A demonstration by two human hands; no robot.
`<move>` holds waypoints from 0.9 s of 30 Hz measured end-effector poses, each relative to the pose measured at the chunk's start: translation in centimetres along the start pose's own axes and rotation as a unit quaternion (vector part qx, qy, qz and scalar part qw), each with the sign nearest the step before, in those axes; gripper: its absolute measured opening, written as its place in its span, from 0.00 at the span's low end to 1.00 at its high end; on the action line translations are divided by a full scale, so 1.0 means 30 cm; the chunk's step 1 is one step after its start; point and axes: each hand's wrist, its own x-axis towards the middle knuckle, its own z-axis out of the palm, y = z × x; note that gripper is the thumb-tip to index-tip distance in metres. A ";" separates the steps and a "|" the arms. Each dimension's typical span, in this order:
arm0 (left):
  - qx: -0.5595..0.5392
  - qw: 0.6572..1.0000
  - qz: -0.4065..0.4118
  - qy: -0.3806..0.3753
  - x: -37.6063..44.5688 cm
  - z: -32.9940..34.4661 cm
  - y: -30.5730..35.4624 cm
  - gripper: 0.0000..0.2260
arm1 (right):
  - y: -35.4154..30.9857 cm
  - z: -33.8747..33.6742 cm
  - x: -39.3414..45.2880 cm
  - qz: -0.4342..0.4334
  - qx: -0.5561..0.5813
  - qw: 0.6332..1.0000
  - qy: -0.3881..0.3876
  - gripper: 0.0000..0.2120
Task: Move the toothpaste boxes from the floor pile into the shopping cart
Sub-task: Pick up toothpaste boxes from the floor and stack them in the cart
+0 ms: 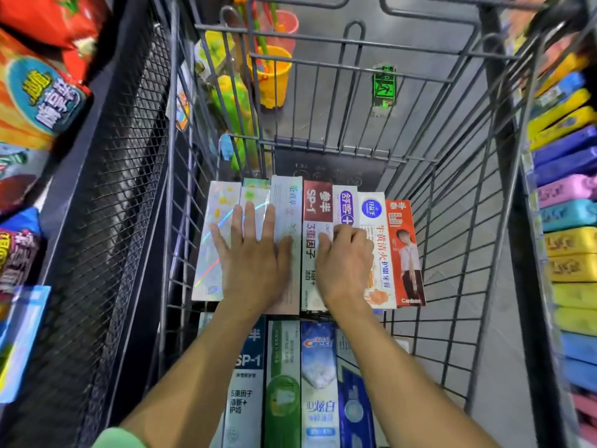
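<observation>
- Head view, only one: shopping cart (458, 176) fills the frame, wire walls all round, seen from above.
- Far row of toothpaste boxes (323, 253) at frame centre, seven side by side, flat on the cart floor: holographic white at left (214, 240), dark-red SP-1 in the middle (318, 202), orange-red box with a child picture at right (405, 253).
- Near row (300, 383) at lower centre, partly under the forearms: dark SP-1, green, Crest, blue. At least four; can't count the rest.
- Left hand (255, 253) lies flat on the left boxes of the far row, fingers straight and spread, pressing down, gripping nothing.
- Right hand (345, 257) on the middle boxes, fingers bent with tips down at the purple-label box (345, 205); pinching an edge or just nudging, cannot tell.
- Progress, my call: well along, two rows loaded, hands seem to be squaring up the far row.
- Floor pile out of frame, so what's left cannot be told.
- Snack bags (42, 92) upper left, coloured packs (565, 205) on shelving at right.
</observation>
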 end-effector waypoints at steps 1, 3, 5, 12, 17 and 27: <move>0.007 1.000 0.000 -0.007 0.000 -0.003 0.002 0.32 | 0.001 0.002 -0.005 -0.011 -0.014 1.000 0.012 0.15; 0.022 1.000 -0.002 -0.020 -0.002 -0.006 0.003 0.32 | 0.006 0.002 -0.005 -0.042 -0.030 0.999 0.014 0.17; 0.034 0.999 -0.002 -0.025 0.000 -0.004 0.005 0.31 | 0.007 -0.012 0.009 -0.055 -0.042 0.997 -0.024 0.21; 0.054 0.993 0.061 -0.085 -0.040 -0.129 0.034 0.32 | 0.051 -0.161 -0.061 -0.139 -0.111 0.977 -0.117 0.29; 0.067 0.986 0.142 -0.053 -0.163 -0.338 0.098 0.31 | 0.085 -0.409 -0.188 -0.140 -0.140 0.975 -0.102 0.33; 0.112 0.945 0.301 0.069 -0.659 -0.804 0.212 0.31 | 0.217 -0.986 -0.781 -0.082 -0.211 0.974 0.025 0.46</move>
